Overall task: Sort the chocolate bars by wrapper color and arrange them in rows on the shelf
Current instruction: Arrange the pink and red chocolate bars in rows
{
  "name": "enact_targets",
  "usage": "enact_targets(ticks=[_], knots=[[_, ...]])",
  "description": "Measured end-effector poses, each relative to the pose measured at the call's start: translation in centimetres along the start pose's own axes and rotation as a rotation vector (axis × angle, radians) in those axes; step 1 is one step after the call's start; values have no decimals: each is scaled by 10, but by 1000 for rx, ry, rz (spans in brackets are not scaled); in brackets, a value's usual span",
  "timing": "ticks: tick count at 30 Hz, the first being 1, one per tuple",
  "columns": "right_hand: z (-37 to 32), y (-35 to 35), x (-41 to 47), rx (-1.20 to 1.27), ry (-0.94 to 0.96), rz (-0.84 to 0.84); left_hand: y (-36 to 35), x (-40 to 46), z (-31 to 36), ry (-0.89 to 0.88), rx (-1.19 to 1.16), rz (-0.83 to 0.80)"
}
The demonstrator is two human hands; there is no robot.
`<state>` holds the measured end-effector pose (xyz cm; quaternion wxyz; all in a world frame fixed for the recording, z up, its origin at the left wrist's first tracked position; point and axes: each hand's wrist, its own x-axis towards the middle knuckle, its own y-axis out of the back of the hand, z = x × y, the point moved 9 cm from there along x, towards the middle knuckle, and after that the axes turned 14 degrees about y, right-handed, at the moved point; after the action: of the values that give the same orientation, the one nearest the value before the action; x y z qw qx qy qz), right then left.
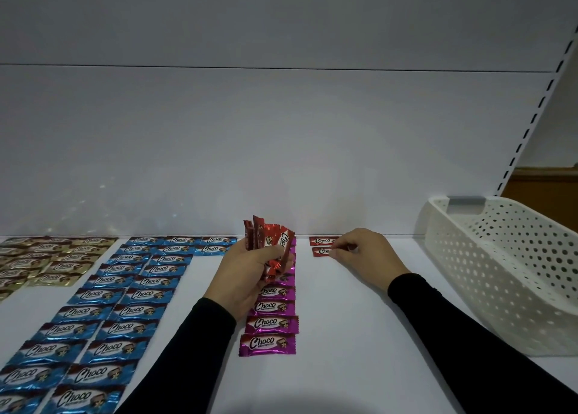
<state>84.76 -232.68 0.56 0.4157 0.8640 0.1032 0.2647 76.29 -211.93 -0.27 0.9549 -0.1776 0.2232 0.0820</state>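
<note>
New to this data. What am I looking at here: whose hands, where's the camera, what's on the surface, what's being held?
There is no robot here. A person wears one wide-angle camera on the head, looking forward and down, so both arms in black sleeves reach in from the bottom edge.

The surface is a white shelf. On it lie "Choco" chocolate bars sorted by wrapper: gold bars at far left, blue bars in rows beside them, a column of purple bars in the middle, and two red bars at the back. A white perforated basket stands at right.

The left hand holds a bunch of red bars upright. The right hand pinches the nearer laid red bar, apparently placing it.
</note>
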Motion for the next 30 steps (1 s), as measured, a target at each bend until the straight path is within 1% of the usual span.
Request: enact_targets(ticks=[13, 15, 17, 19, 22, 24, 26, 28, 30], knots=[[1, -2, 3, -35, -15, 38, -2, 1, -3, 11, 8, -21], [-3, 3, 2, -19, -20, 72, -4, 1, -3, 13, 13, -28], [-12, 12, 0, 82, -14, 153, -6, -1, -3, 15, 33, -37], [-27, 15, -3, 298, -10, 195, -8, -1, -4, 21, 56, -50], [-52, 4, -6, 612, -21, 100, -8, -1, -5, 14, 85, -62], [-62, -6, -12, 707, -62, 25, -10, -3, -4, -12, 90, -86], [-69, -13, -18, 793, -102, -9, -15, -6, -3, -33, 105, -114], [-72, -17, -22, 888, -132, 14, -17, -7, -4, -31, 117, -126], [-67, -12, -24, 980, -181, 100, -15, -6, -5, -11, 108, -107]])
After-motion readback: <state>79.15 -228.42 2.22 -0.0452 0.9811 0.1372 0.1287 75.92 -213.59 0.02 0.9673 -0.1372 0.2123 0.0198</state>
